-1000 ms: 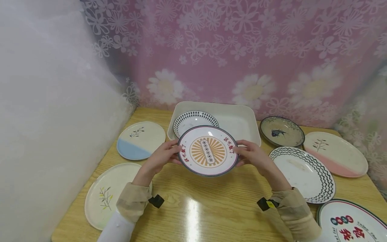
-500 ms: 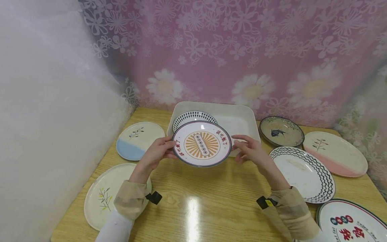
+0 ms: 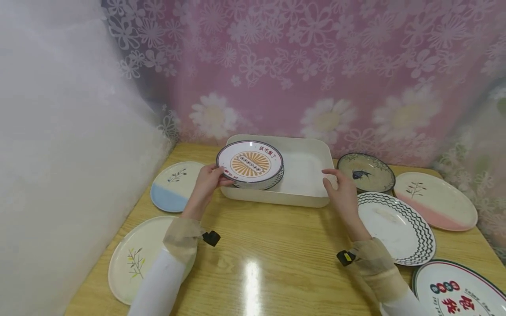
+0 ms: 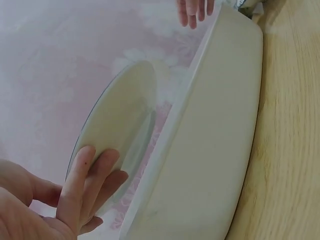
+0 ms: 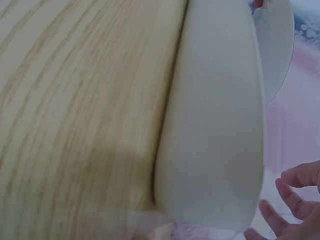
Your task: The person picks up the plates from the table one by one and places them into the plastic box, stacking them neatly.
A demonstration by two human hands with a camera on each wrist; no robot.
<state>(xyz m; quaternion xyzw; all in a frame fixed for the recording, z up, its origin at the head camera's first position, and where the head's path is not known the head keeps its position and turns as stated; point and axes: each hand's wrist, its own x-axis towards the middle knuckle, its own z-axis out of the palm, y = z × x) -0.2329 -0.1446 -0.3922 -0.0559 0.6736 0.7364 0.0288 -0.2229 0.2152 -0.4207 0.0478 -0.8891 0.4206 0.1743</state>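
Observation:
My left hand (image 3: pixel 208 181) grips the left edge of a round white plate (image 3: pixel 250 163) with an orange sunburst and red lettering. In the left wrist view, several fingers support the pale underside of this plate (image 4: pixel 117 115). It is tilted, above the left part of a white rectangular tray (image 3: pixel 306 169). Beneath it, a plate with a black diamond rim (image 3: pixel 278 177) lies in the tray, mostly hidden. My right hand (image 3: pixel 343 195) holds nothing. Its fingers are spread at the tray's right end, and in the right wrist view they appear beside the tray wall (image 5: pixel 215 125).
On the wooden table (image 3: pixel 253 245), a blue-and-cream plate (image 3: pixel 170 195) and a leaf-patterned cream plate (image 3: pixel 130 245) lie left. To the right are a fish-patterned dish (image 3: pixel 365 171), a pink-and-cream plate (image 3: pixel 442 197), a zigzag-rimmed plate (image 3: pixel 391 232) and a red-lettered plate (image 3: pixel 474 285). A floral curtain (image 3: pixel 276 87) hangs behind.
The sunburst plate has moved left and away from me, over the diamond-rimmed plate. My right hand has let go of it and moved right to the tray's end.

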